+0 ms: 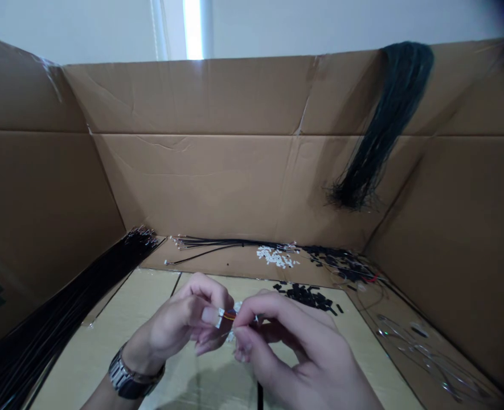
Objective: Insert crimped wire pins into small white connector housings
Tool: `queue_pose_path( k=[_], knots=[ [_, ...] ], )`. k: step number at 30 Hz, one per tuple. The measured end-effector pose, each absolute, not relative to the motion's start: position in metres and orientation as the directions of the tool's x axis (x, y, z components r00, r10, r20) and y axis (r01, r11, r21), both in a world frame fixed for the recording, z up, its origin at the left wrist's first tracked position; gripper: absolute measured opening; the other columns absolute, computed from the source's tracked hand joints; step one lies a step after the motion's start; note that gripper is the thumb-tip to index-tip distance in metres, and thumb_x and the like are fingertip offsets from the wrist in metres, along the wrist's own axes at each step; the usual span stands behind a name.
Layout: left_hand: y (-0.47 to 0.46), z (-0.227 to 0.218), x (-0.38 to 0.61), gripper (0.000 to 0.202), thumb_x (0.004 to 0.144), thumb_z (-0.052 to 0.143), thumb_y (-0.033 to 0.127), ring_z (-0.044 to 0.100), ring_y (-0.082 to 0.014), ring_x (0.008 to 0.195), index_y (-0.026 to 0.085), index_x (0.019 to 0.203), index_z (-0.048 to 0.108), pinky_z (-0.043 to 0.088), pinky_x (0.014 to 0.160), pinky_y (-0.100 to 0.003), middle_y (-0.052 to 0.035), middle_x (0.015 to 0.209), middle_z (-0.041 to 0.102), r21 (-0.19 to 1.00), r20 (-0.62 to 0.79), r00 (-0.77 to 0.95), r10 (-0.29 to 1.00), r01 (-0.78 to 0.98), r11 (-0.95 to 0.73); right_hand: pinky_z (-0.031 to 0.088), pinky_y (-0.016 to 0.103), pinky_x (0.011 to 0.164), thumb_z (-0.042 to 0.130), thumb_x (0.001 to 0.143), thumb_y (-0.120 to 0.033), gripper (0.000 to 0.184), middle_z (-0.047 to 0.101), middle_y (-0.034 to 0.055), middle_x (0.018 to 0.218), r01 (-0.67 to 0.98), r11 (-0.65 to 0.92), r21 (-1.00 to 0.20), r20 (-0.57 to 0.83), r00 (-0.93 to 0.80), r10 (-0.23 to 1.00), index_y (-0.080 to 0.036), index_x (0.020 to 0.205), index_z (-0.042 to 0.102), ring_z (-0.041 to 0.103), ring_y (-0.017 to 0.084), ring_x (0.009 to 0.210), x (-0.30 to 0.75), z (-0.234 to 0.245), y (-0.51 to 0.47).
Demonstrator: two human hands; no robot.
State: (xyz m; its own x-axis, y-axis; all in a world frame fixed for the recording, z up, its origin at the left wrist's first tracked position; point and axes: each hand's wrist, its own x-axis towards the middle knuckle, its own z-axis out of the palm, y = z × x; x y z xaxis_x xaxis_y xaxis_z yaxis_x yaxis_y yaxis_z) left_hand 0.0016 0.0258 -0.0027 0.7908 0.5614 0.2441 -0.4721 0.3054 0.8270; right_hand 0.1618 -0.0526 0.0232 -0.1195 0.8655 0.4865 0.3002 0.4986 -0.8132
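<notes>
Near the centre, a small white connector [220, 318] sits pinched between the thumb and fingers of my left hand [183, 319], which wears a metal-band watch. Thin coloured wires [229, 315], red and yellow among them, run from the connector toward my right hand [298, 341]. My right thumb and forefinger are closed on these wires just beside the connector. Partly hidden behind both hands lies a pile of small white pieces [237, 306]. A short black strip [260, 394] shows below my right hand; whether it joins the wires I cannot tell.
Cardboard walls [200, 171] surround the board [119, 319]. Long black cables [85, 285] lie left, more cables [217, 242] at the back. White pieces [275, 257] and short black pieces [309, 296] lie behind my right hand. A dark strand bundle [388, 114] hangs over the back wall.
</notes>
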Motion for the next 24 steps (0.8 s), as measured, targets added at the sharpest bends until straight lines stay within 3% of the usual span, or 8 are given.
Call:
queue_pose_path(
  k=[4, 8, 12, 16, 24],
  knots=[
    [0.028, -0.006, 0.004, 0.034, 0.082, 0.071, 0.036, 0.032, -0.0036, 0.037, 0.016, 0.062, 0.053, 0.026, 0.037, -0.014, 0.0067, 0.049, 0.038, 0.837, 0.258, 0.733, 0.629, -0.495, 0.234, 0.055, 0.017, 0.056, 0.062, 0.091, -0.022, 0.01, 0.068, -0.0032, 0.07, 0.249, 0.499, -0.83, 0.5, -0.065, 0.864, -0.023, 0.082, 0.065, 0.067, 0.01, 0.059, 0.163, 0.024, -0.051],
    [0.027, -0.013, 0.007, 0.031, 0.09, 0.067, 0.044, 0.045, -0.005, 0.048, 0.015, 0.08, 0.06, 0.038, 0.047, -0.014, 0.004, 0.061, 0.048, 0.85, 0.416, 0.615, 0.669, -0.525, -0.045, 0.057, 0.013, 0.054, 0.062, 0.093, -0.029, 0.013, 0.069, -0.0015, 0.071, 0.069, 0.393, -0.917, 0.393, -0.004, 0.919, -0.022, 0.082, 0.066, 0.068, 0.009, 0.057, 0.162, 0.025, -0.047],
    [0.02, -0.014, 0.012, 0.018, 0.089, 0.073, 0.03, 0.058, -0.0059, 0.058, 0.02, 0.092, 0.058, 0.046, 0.052, -0.013, 0.0026, 0.076, 0.054, 0.798, 0.56, 0.545, 0.624, -0.556, -0.231, 0.057, 0.012, 0.057, 0.065, 0.093, -0.032, 0.017, 0.066, -0.0018, 0.069, -0.138, 0.319, -0.938, 0.328, -0.045, 0.944, -0.02, 0.081, 0.066, 0.066, 0.008, 0.058, 0.16, 0.03, -0.044],
    [0.016, -0.011, 0.018, 0.01, 0.092, 0.069, 0.026, 0.052, -0.002, 0.048, 0.021, 0.093, 0.06, 0.042, 0.045, -0.009, 0.0043, 0.071, 0.055, 0.763, 0.617, 0.406, 0.674, -0.519, -0.386, 0.058, 0.015, 0.053, 0.069, 0.09, -0.038, 0.022, 0.062, -0.0027, 0.065, -0.336, 0.217, -0.916, 0.267, -0.109, 0.958, -0.018, 0.081, 0.064, 0.06, 0.007, 0.054, 0.156, 0.03, -0.04],
    [0.014, -0.014, 0.03, 0.005, 0.097, 0.062, 0.025, 0.05, -0.0035, 0.039, 0.028, 0.101, 0.065, 0.04, 0.041, -0.008, 0.0061, 0.055, 0.061, 0.767, 0.564, 0.32, 0.762, -0.544, -0.34, 0.055, 0.016, 0.053, 0.064, 0.096, -0.035, 0.018, 0.061, -0.0035, 0.065, -0.43, 0.25, -0.868, 0.332, -0.126, 0.935, -0.018, 0.088, 0.062, 0.059, 0.006, 0.052, 0.157, 0.018, -0.032]
  ],
)
